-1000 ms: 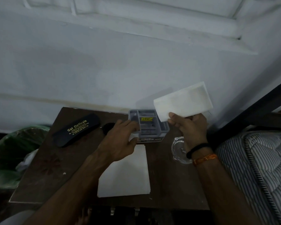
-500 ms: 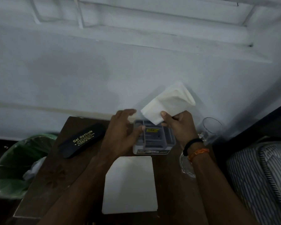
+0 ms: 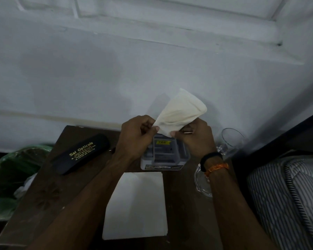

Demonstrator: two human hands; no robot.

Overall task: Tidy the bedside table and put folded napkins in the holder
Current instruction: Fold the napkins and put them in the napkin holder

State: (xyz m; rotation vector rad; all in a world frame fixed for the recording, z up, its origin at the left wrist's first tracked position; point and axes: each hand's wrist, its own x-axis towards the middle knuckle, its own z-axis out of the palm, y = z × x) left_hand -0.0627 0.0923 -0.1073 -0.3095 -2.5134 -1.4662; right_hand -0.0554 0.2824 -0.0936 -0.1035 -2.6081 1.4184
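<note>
Your left hand (image 3: pixel 134 139) and right hand (image 3: pixel 195 139) both pinch the napkin's (image 3: pixel 181 112) lower edge at frame centre, fingers (image 3: pixel 156 129) curled on it. It fans upward, directly above the grey holder (image 3: pixel 163 157) on the worktop (image 3: pixel 43 192).

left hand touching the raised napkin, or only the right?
Touching. The head view shows the left hand pinching the near corner of the curled white paper napkin at its thumb tip, while the right hand grips its lower edge.

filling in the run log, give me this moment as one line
phase: folding napkin | left hand: pinches napkin | right hand: pinches napkin | napkin: held above grey holder | flat napkin stack: on table
</note>
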